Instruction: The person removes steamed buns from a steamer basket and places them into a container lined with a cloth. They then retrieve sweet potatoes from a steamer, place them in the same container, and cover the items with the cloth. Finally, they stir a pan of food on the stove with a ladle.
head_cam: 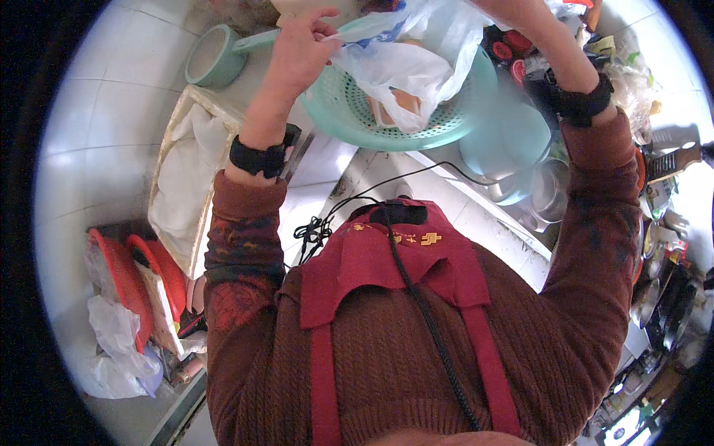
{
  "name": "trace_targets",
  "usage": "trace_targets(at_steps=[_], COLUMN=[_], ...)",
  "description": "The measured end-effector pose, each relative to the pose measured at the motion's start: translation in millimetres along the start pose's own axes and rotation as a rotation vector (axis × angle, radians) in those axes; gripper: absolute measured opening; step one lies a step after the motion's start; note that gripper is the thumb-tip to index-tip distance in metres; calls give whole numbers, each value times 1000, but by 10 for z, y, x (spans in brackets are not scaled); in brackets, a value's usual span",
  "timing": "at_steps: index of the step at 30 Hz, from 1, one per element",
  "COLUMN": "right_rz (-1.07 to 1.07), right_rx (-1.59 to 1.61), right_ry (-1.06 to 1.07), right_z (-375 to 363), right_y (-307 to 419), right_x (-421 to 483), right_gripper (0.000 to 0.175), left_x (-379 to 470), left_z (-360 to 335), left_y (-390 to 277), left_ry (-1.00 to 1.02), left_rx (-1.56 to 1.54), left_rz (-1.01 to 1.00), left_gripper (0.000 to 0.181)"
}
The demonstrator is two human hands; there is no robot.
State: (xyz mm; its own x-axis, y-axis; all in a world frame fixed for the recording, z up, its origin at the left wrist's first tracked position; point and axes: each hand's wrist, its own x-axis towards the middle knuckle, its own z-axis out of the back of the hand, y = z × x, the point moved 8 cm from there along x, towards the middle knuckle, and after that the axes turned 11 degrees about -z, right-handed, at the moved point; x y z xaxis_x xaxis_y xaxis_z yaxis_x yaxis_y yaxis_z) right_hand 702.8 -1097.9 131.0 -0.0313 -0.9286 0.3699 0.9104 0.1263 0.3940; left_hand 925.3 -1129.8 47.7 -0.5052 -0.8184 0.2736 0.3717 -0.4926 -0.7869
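Note:
My left hand (305, 47) is pinching the edge of a thin white plastic bag (401, 69) with blue print. The bag hangs over a green plastic colander (474, 95), and something orange-brown with a pale edge (404, 103) shows through its lower part. My right arm reaches past the colander's right side; most of my right hand (496, 6) is cut off by the top edge of the picture, so its fingers cannot be seen. Black bands are around both wrists.
A green plastic dipper (215, 58) lies at upper left, above a foam box (184, 167) with white cloth-like contents. Right of the colander are a translucent bluish container (505, 139), red-lidded jars (510, 47) and a glass mug (549, 189). Red basins (120, 279) stand lower left. A black cable (413, 273) crosses my apron.

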Motion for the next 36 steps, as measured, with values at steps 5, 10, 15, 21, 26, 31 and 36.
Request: trace_targets(at_steps=[5, 10, 15, 21, 26, 31, 36], right_rz=[349, 365, 147, -38, 19, 177, 181], right_rx=[71, 202, 237, 195, 194, 203, 183], right_ry=[788, 595, 192, -519, -988, -1223, -1281], right_z=[-447, 364, 1434, 2865, 3709, 4076, 4158], right_y=[483, 735, 804, 870, 1009, 1212, 881], right_x=[-546, -816, -1308, -2491, -3475, -4045, -4030], right_gripper=[45, 58, 56, 54, 52, 50, 48], left_x=[-282, -676, -1261, -1368, -557, -127, 304], left_z=[-7, 566, 414, 303, 478, 618, 289], left_y=[-725, -1915, -2593, -2908, -3430, -3848, -3696], left_ry=[7, -7, 290, 503, 508, 382, 285], left_rx=[464, -367, -460, -398, -194, -89, -144], left_rz=[-285, -697, -1095, -1333, -1367, -1279, -1166], left_gripper=[44, 43, 43, 42, 42, 42, 42])
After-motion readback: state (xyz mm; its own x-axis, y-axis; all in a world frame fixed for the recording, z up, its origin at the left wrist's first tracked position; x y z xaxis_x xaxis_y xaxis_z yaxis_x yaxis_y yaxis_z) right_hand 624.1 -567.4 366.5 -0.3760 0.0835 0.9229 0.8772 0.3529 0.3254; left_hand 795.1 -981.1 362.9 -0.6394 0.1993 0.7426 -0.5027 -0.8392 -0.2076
